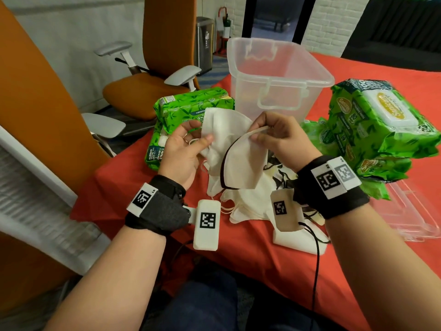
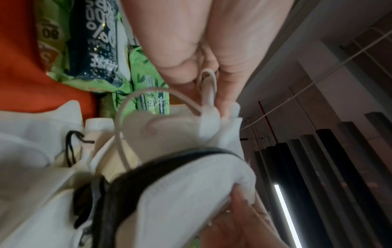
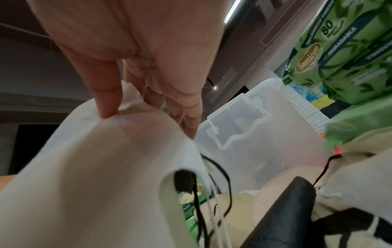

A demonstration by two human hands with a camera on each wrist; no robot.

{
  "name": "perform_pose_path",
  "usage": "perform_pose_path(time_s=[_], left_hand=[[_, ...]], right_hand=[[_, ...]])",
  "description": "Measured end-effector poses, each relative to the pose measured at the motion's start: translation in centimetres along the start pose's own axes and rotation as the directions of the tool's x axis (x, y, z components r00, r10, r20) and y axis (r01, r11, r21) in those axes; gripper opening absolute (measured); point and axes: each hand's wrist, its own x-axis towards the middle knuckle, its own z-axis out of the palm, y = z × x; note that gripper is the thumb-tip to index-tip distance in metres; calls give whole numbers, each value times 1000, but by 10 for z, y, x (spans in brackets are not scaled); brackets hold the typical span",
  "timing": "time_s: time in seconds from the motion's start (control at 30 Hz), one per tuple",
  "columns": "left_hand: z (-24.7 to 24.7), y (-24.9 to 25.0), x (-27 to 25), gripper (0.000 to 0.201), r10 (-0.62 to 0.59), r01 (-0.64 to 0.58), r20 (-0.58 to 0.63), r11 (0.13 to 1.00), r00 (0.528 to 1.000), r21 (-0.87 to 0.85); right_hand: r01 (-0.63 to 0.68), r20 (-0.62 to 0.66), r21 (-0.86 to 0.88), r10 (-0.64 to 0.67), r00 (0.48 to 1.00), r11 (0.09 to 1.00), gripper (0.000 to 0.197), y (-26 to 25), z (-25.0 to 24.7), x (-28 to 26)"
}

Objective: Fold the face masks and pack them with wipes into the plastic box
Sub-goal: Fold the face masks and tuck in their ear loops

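Both hands hold a white face mask [image 1: 229, 137] up above the red table [image 1: 274, 271]. My left hand [image 1: 188, 144] pinches its left side and an ear loop [image 2: 208, 87]. My right hand [image 1: 269, 134] pinches the upper edge of a white mask with a dark rim [image 1: 243, 163], seen close up as pale cloth [image 3: 95, 167]. A pile of more masks [image 1: 248, 206] lies under the hands. The clear plastic box [image 1: 276, 75] stands open just beyond. Green wipes packs sit to its left [image 1: 188, 113] and right [image 1: 379, 130].
The box's clear lid [image 1: 410, 211] lies flat at the table's right, under the stack of wipes. An orange office chair [image 1: 148, 75] stands past the table's left edge. A black cable [image 1: 317, 259] hangs over the front edge.
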Motion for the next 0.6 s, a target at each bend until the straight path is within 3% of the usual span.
perform_pose_path(time_s=[0.17, 0.33, 0.53, 0.6], left_hand=[[6, 2, -6, 36, -29, 42, 119, 993, 992, -107], [9, 1, -8, 43, -69, 78, 98, 993, 993, -93], [5, 0, -4, 42, -103, 103, 108, 995, 989, 9], [2, 4, -3, 36, -118, 109, 62, 985, 991, 138]], right_hand=[[-5, -18, 193, 9, 1000, 981, 7, 3, 7, 5], [-54, 22, 373, 49, 999, 926, 6, 9, 15, 5], [-76, 3, 345, 80, 997, 936, 5, 12, 13, 3], [-72, -16, 258, 79, 997, 963, 6, 10, 9, 2]])
